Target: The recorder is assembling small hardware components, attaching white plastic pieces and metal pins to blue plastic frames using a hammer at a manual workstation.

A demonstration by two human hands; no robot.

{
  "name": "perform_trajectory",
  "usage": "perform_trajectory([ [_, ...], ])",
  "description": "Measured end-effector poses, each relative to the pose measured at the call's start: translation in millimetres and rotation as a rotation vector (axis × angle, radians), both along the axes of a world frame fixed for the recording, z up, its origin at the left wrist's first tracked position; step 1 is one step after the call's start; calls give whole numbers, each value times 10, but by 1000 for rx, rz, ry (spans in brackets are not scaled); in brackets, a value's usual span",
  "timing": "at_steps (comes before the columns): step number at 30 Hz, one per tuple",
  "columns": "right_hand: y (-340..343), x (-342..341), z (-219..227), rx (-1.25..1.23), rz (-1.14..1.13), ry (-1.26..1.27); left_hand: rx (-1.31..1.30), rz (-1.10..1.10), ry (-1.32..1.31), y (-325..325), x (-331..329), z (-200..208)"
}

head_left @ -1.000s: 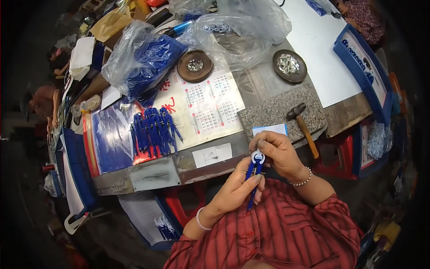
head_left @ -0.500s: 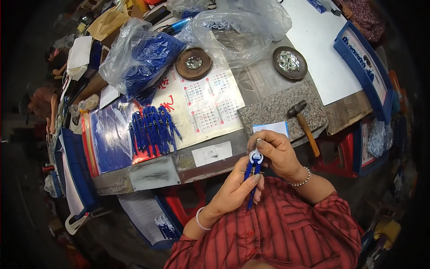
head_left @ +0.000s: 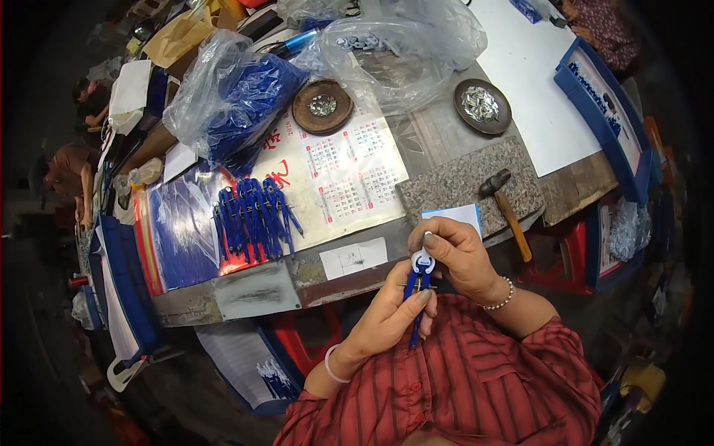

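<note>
Close to my chest, both hands hold one blue drawing compass (head_left: 418,287) with a white ring-shaped head (head_left: 423,262). My left hand (head_left: 394,303) grips its blue legs, fingers closed around them near the thin metal cross screw. At the top, my right hand (head_left: 462,256) pinches the white head between thumb and fingertips. The legs point down toward my striped shirt. A pile of similar blue compasses (head_left: 255,217) lies on the table to the left.
A hammer (head_left: 508,215) rests on a granite slab (head_left: 476,175). Two round dishes, one left (head_left: 297,111) and one right (head_left: 506,123), contain small metal parts. A plastic bag of blue parts (head_left: 249,97) sits behind the pile. Blue trays (head_left: 634,160) stand at the sides; other people are nearby.
The compass and both hands stay almost in place; the right fingers have shifted slightly on the white head. The view has moved a little.
</note>
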State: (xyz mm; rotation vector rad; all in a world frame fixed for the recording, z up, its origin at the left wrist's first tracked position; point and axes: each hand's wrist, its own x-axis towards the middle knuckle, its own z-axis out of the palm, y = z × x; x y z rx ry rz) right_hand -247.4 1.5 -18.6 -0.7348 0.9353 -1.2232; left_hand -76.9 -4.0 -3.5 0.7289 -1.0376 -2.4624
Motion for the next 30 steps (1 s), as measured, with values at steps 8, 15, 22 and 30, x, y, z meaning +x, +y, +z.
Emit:
perform_trajectory([
  [8, -77, -6, -6, -7, 59, 20, 11, 12, 32, -38, 38, -48],
  [15, -147, -219, 167, 60, 103, 189, 33, 61, 26, -69, 61, 12],
  [22, -755, -1506, 141, -93, -251, 1083, 31, 80, 17, -84, 98, -35],
  [30, -1357, -1925, -345, -45, -87, 1890, 13, 110, -48, -69, 46, -32],
])
